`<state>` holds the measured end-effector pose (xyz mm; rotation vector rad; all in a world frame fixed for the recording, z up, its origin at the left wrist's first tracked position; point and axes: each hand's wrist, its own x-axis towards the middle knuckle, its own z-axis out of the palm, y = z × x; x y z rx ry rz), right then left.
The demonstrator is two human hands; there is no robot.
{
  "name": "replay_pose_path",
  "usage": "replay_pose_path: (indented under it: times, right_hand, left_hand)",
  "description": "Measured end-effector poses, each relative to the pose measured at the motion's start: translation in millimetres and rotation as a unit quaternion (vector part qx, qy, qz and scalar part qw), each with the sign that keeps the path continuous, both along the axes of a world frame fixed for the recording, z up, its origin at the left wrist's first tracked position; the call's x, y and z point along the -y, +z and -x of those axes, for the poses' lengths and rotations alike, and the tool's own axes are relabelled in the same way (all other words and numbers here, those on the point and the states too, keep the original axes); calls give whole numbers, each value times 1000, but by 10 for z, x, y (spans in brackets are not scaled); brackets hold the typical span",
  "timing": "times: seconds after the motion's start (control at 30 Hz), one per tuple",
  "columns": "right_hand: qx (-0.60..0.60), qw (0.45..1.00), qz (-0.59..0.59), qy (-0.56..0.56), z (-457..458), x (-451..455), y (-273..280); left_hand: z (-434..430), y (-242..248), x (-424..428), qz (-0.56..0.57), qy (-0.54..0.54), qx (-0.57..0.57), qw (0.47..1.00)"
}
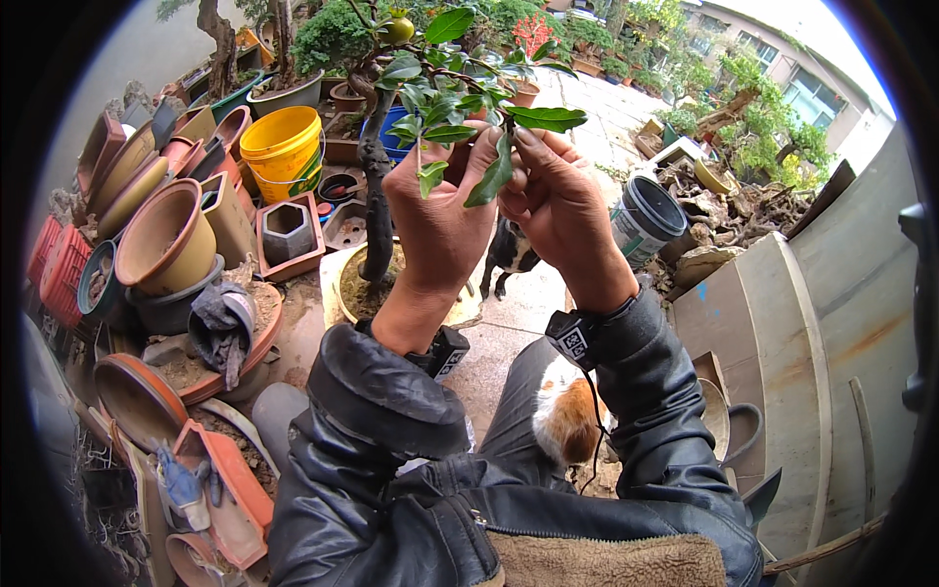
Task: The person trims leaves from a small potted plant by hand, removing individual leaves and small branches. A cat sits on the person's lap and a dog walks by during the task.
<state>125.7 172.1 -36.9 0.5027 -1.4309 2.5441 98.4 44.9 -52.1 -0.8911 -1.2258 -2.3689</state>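
Observation:
Both of my hands are raised together at a leafy branch [477, 84] of a potted bonsai tree. My left hand [444, 213] pinches a thin part of the branch between thumb and fingers, with leaves hanging over it. Close beside it, my right hand [554, 194] has its thumb and fingers closed on the same twig, under a broad green leaf [546, 118]. The fingertips are partly hidden by leaves. The dark bonsai trunk [378, 191] rises to the left of my hands from a round pot [345, 282]. A green fruit [397, 30] hangs near the top.
Stacked pots [158, 235] and a yellow bucket [282, 150] stand at left. A dark bucket [649, 213] and driftwood [704, 198] are at right. A white and orange cat [568, 414] is by my leg; a black and white animal [510, 253] stands beyond.

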Motion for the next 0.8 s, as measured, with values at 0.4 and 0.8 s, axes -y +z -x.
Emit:
replay_pose_path:
  times: [0.4,0.8]
  right_hand:
    - [2,1000,-8,-25,-21,36,-18]
    - [5,1000,-12,-2,-1,1,-24]
  left_hand:
    - [45,-172,20,28,42,6,999]
    - [-417,-402,155,38,-95,133,986]
